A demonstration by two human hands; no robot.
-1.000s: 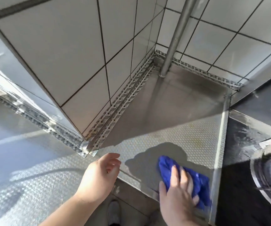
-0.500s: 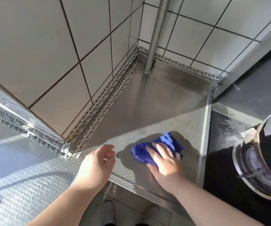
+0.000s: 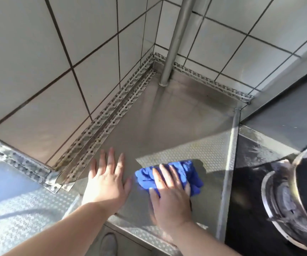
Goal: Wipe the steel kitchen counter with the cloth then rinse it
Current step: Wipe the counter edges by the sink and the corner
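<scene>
A: Where was the blue cloth (image 3: 169,174)?

B: Bunched up on the steel desk (image 3: 167,126), low in the frame and a little right of centre, close to the desk's front edge and near the raised steel strip (image 3: 229,172) that ran along the desk's right side.

A: And the right hand (image 3: 169,193)?

B: It lay palm down on top of the cloth, fingers stretched out almost straight and pressing it onto the steel, not curled round it. Cloth stuck out past the fingertips and to both sides.

A: The left hand (image 3: 106,180)?

B: Just to the left of the cloth, flat on the desk with the fingers spread and straight, holding nothing. Its thumb reached close to the cloth's left edge; I could not tell whether they touched.

A: What else showed?

B: White tiled walls (image 3: 38,61) met in a corner at upper centre, with a perforated metal trim (image 3: 101,126) along their foot. A steel pipe (image 3: 175,39) stood upright in that corner. At the right edge sat a gas burner (image 3: 285,196) on a dark surface. A shoe (image 3: 108,242) showed below the desk edge at the bottom
</scene>
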